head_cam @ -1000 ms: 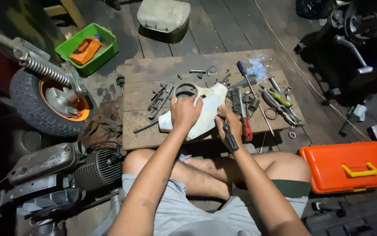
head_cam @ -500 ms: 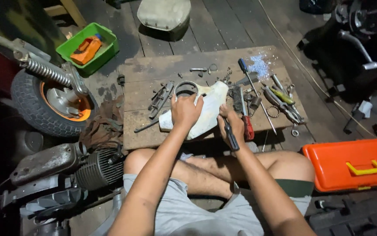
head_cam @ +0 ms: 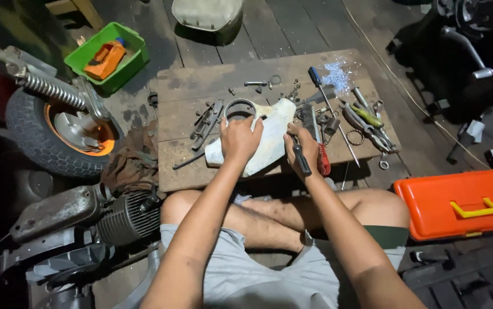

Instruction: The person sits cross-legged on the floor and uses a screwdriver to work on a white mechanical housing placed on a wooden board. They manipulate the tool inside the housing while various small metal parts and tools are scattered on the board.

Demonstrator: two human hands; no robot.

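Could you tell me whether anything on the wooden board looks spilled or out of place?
Yes: a patch of pale blue-white specks lies scattered on the wooden board near its far right corner, beside the screwdriver, like spilled powder or shavings.

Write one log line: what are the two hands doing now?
left hand: presses white panel | right hand: holds dark-handled tool | wooden board: scattered tools

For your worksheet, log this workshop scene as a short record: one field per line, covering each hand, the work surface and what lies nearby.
Left hand: left hand pressing on the cream-coloured panel
Right hand: right hand gripping a dark-handled tool
Surface: wooden board strewn with hand tools
Left side: scooter wheel, green bin
Right side: orange toolbox
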